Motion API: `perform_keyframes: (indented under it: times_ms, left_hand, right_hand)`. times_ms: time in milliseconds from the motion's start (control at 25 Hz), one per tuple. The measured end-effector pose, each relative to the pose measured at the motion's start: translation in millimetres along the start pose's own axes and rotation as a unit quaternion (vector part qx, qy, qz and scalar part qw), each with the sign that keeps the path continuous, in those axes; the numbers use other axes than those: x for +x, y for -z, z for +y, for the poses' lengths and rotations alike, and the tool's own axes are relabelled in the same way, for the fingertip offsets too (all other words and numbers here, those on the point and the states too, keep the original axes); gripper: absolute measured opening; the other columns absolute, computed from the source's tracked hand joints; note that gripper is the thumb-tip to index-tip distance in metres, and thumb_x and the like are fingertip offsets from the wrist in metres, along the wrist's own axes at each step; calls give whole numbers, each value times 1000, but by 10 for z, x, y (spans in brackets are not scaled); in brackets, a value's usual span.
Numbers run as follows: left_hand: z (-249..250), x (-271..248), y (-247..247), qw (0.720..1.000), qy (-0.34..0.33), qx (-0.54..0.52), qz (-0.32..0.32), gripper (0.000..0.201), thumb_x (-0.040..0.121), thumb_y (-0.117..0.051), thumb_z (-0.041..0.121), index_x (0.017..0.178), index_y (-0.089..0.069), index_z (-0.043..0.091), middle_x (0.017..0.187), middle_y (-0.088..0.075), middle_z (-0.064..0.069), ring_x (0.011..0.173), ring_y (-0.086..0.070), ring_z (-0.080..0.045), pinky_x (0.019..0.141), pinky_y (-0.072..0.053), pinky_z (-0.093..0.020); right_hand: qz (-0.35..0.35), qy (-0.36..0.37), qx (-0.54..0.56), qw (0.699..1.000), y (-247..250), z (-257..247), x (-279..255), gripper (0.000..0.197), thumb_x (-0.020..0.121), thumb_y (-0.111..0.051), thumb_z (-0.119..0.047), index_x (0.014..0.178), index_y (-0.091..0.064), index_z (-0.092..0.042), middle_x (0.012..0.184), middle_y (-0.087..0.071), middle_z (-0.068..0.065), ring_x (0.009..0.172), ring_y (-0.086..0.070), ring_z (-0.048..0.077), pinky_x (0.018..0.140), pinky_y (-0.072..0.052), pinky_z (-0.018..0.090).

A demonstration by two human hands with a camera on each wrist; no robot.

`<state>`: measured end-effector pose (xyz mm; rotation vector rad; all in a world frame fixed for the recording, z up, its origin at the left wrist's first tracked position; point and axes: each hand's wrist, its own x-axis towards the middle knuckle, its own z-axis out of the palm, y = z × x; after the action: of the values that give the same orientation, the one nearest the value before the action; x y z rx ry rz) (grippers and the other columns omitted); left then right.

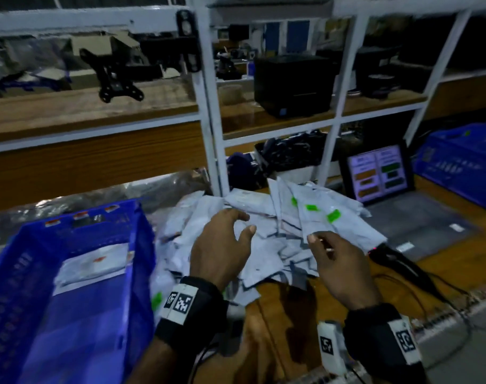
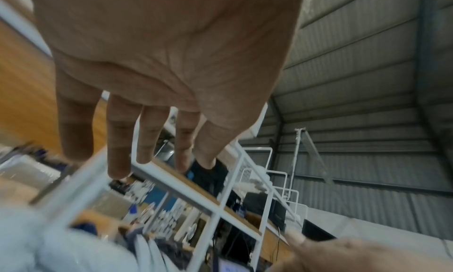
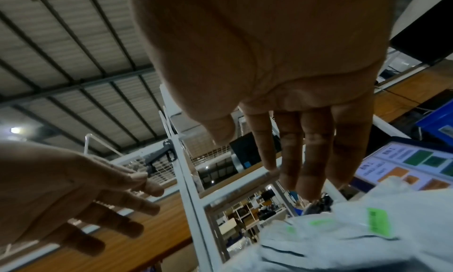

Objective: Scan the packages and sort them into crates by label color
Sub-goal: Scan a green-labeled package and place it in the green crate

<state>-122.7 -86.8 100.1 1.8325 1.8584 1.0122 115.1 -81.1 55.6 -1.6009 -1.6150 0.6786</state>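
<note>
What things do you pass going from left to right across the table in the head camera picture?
Blue crate → left hand → right hand → laptop → second blue crate.

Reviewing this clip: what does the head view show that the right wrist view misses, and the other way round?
Only the head view shows the blue crate on the left with one orange-labelled package lying in it, the black scanner on the bench, and the backs of both hands. Only the right wrist view shows the right hand from the palm side, fingers straight and holding nothing, plus the metal roof. Both show the open left hand, the pile of grey packages with green labels, the screen with orange and green blocks, and the white rack.
</note>
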Motion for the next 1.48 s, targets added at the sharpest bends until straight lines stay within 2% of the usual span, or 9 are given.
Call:
perform_keyframes:
  times_ms: [320, 440, 640, 840, 1000, 1160, 1240, 1360, 1480]
  left_hand:
    - [711, 45, -1533, 992, 89, -67, -56, 24, 101, -65, 46, 123, -65, 36, 133, -64, 9, 106, -61, -11, 90, -52, -33]
    - [856, 148, -1822, 991, 92, -91, -46, 23, 101, -67, 42, 122, -67, 33, 132, -65, 6, 100, -57, -9, 85, -49, -29]
    - [905, 485, -2084, 989, 91, -114, -32, 22, 102, -67, 36, 122, -69, 28, 121, -63, 10, 112, -61, -12, 85, -43, -24]
    - [807, 960, -2350, 985, 103, -137, -25, 11, 102, -65, 39, 111, -69, 36, 107, -74, -3, 101, -71, -21, 89, -59, -42]
    - [789, 1153, -2509, 985, 99, -128, -65, 18, 105, -56, 23, 112, -71, 29, 111, -74, -15, 96, -70, -44, 81, -60, -45]
    - [845, 1192, -2622, 990, 98, -64, -79, 28, 101, -54, 2, 114, -75, 16, 111, -75, -12, 100, -70, -35, 80, -49, -28]
    - [915, 1262, -2662, 986, 122, -65, -88, 32, 100, -51, 2, 112, -74, 21, 109, -76, -7, 101, -70, -27, 83, -52, -28]
    - [1043, 1337, -2734, 989, 129, -47, -64, 32, 101, -51, 5, 114, -74, 23, 116, -73, 2, 105, -64, -16, 77, -40, -19]
    - [1127, 1315, -2788, 987, 150, -34, -41, 32, 101, -51, 4, 116, -74, 23, 116, -72, 3, 97, -60, -9, 72, -40, -12]
  right_hand:
    - [-27, -19, -59, 998, 940, 1208, 368, 45, 101, -57, -50, 132, -64, -20, 124, -66, 4, 110, -62, 24, 91, -53, 40]
    - [-23, -31, -69, 997, 1153, 1443, 595, 42, 100, -61, -46, 131, -65, -18, 122, -69, 7, 109, -64, 25, 94, -54, 41]
    - [-31, -48, -100, 993, 1217, 1711, 1141, 46, 98, -59, -50, 132, -64, -20, 123, -66, 6, 108, -62, 22, 90, -50, 33]
    - [-62, -54, -139, 987, 1041, 1914, 1637, 65, 90, -46, -66, 138, -58, -23, 132, -61, 7, 124, -53, 30, 104, -46, 45]
    - [-99, -85, -125, 984, 864, 2015, 1873, 51, 98, -60, -46, 140, -54, -17, 136, -58, 9, 124, -55, 29, 100, -45, 39]
    - [-118, -89, -108, 983, 806, 2115, 1974, 53, 93, -63, -44, 138, -54, -19, 132, -63, 9, 118, -59, 30, 98, -48, 40]
    - [-132, -69, -112, 982, 781, 2132, 2042, 51, 87, -65, -46, 129, -58, -19, 125, -65, 10, 113, -61, 33, 93, -50, 42]
    - [-164, -50, -117, 978, 784, 2144, 2150, 54, 80, -66, -50, 120, -60, -14, 117, -65, 12, 112, -60, 36, 88, -48, 43]
    - [-139, -12, -80, 987, 757, 2189, 2192, 39, 78, -65, -33, 107, -65, -7, 107, -68, 17, 105, -62, 38, 83, -44, 40]
